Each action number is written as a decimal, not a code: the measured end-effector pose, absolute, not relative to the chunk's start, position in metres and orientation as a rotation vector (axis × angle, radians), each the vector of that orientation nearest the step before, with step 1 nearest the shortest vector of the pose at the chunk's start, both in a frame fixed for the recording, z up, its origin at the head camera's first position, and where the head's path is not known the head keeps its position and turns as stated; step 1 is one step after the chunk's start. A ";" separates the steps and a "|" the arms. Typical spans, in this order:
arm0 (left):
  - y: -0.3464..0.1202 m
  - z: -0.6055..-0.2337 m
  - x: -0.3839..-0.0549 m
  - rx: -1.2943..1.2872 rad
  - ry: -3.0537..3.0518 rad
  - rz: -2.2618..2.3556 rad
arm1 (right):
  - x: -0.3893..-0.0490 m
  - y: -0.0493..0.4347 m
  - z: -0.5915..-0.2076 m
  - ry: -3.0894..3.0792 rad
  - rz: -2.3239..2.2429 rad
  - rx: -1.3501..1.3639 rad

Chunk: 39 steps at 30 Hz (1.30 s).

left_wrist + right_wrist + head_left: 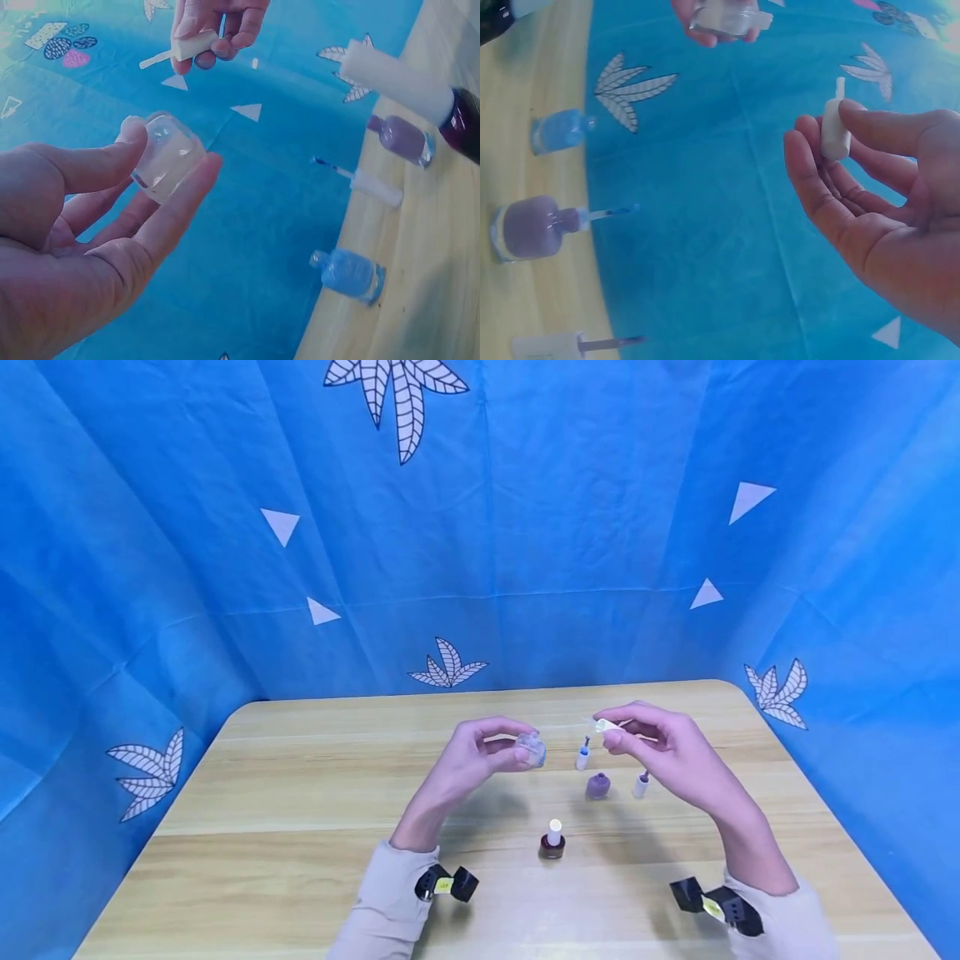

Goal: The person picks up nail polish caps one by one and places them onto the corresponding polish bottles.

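Observation:
My left hand (476, 750) holds a small clear nail polish bottle (169, 159) between thumb and fingers. The bottle has no cap and is raised above the table. Opposite it, my right hand (671, 747) pinches a white nail polish cap (835, 132), its pale brush sticking out. In the head view the cap and bottle are apart, with a gap between the hands. Beneath the right hand stand an uncapped purple bottle (597, 787) and an upturned white cap with a purple brush (641, 786). An uncapped blue bottle (349, 274) is largely hidden behind my left hand's bottle in the head view.
A white cap with a blue brush (582, 757) stands upturned on the wooden table (300, 827). Nearer to me is a dark red bottle (552, 847) with its white cap on. Blue patterned cloth (525, 527) hangs behind the table and along both sides.

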<state>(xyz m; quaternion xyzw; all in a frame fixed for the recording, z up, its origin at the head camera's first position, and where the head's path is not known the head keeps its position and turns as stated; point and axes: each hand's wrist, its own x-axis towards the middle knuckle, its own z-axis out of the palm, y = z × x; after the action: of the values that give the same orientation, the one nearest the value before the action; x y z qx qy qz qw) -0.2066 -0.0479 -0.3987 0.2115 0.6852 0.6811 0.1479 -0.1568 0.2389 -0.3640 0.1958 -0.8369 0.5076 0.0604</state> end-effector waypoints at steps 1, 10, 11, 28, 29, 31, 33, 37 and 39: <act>-0.047 -0.397 -0.206 0.609 1.979 1.953 | -0.155 0.239 -0.362 -2.519 1.547 0.591; -0.041 -0.387 -0.202 0.708 2.073 1.950 | -0.146 0.235 -0.356 -2.413 1.574 0.563; -0.041 -0.387 -0.201 0.710 2.081 1.949 | -0.146 0.234 -0.356 -2.396 1.584 0.582; -0.035 -0.387 -0.192 0.765 2.089 1.950 | -0.132 0.219 -0.352 -2.334 1.471 0.583; -0.035 -0.386 -0.192 0.763 2.085 1.950 | -0.131 0.219 -0.351 -2.334 1.460 0.581; -0.034 -0.386 -0.191 0.759 2.078 1.951 | -0.131 0.219 -0.351 -2.329 1.450 0.583; -0.033 -0.385 -0.190 0.753 2.065 1.959 | -0.130 0.218 -0.350 -2.325 1.451 0.590; -0.033 -0.385 -0.188 0.758 2.043 1.971 | -0.130 0.216 -0.351 -2.320 1.425 0.610; -0.033 -0.386 -0.188 0.763 2.037 1.976 | -0.130 0.214 -0.351 -2.324 1.393 0.620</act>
<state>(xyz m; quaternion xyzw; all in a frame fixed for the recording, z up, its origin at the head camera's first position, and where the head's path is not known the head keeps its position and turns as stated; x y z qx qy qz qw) -0.1877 -0.0329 -0.3860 0.2585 0.6896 0.6689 0.1011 -0.1297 0.2138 -0.3513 0.2194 -0.8223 0.4931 0.1801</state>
